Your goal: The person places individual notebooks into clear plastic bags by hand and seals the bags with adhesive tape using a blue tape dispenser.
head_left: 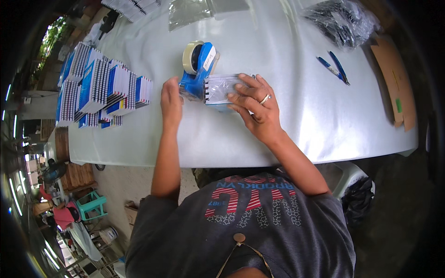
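Right hand [260, 107]: I am gripping the small spiral pad, my fingers spreading over its top and right end; I am wearing a ring [264, 98] on one finger
Small spiral pad [219, 89]: lying under my right hand, between the middle of the tabletop [287, 134] and its far edge; white on top, showing a clear plastic wrap, its black binding facing left
Left hand [171, 99]: I am holding it just left of the tape dispenser, fingers curling; it is blurring, and I cannot tell whether it is gripping anything
Tape dispenser [200, 75]: blue, standing just left of the pad, carrying a cream tape roll [187, 58] and a white label
Spiral notebooks [95, 85]: standing in stacks along the left edge, mostly blue and white
Pens [339, 67]: two, lying side by side toward the right edge
Plastic heap [343, 23]: clear and crumpling, occupying the far right corner
Cardboard [394, 83]: brown, lying along the right edge, bearing a green patch
Plastic sheets [190, 14]: clear, lying flat by the far edge
White chair [347, 178]: standing beyond the near edge, toward the right, with black plastic [358, 199] hanging on it
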`<state>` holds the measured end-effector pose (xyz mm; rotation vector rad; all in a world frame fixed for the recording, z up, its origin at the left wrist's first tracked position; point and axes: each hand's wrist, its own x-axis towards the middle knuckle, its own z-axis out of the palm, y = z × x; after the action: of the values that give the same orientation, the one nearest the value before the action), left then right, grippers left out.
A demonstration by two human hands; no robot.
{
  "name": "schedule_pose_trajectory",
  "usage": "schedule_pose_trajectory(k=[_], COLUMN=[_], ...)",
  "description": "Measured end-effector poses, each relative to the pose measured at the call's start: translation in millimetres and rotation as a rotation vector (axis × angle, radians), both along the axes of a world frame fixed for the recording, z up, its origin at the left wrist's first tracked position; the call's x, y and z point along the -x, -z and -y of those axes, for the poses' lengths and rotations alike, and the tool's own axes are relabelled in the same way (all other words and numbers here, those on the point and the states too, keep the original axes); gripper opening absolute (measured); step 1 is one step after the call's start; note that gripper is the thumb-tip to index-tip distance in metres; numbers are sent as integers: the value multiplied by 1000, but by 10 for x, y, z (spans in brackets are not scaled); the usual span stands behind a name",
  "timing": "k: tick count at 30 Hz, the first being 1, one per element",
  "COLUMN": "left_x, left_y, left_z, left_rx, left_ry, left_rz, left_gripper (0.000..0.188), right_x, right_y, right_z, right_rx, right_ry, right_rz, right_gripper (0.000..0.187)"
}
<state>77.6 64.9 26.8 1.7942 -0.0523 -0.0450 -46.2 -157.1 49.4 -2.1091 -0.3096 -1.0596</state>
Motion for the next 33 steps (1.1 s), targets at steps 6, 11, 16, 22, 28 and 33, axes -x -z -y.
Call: schedule_pose_trajectory(k=[6, 11, 16, 22, 28, 33], left_x=[-388, -542, -49, -6, -278, 69], left_y=[-616, -560, -689, 49, 294, -320], left_z=[42, -155, -140, -790, -792, -192], left_rx=[-339, -313, 579, 231, -367, -14], left_ry=[210, 421, 347, 566, 83, -177], left_rz=[-426, -543, -563, -399, 113, 356], left_gripper=[46, 41, 23, 14, 19, 27], right_x=[-12, -30, -33, -39, -40, -31], right_y=[4, -29, 24, 34, -26, -3], right_z=[-16, -20, 6, -19, -29, -37], right_rx=[5, 11, 32, 36, 42, -2], right_ry=[-28, -23, 25, 7, 13, -21], right_rz=[26, 13, -6, 11, 24, -4], right_gripper=[24, 24, 24, 26, 26, 24])
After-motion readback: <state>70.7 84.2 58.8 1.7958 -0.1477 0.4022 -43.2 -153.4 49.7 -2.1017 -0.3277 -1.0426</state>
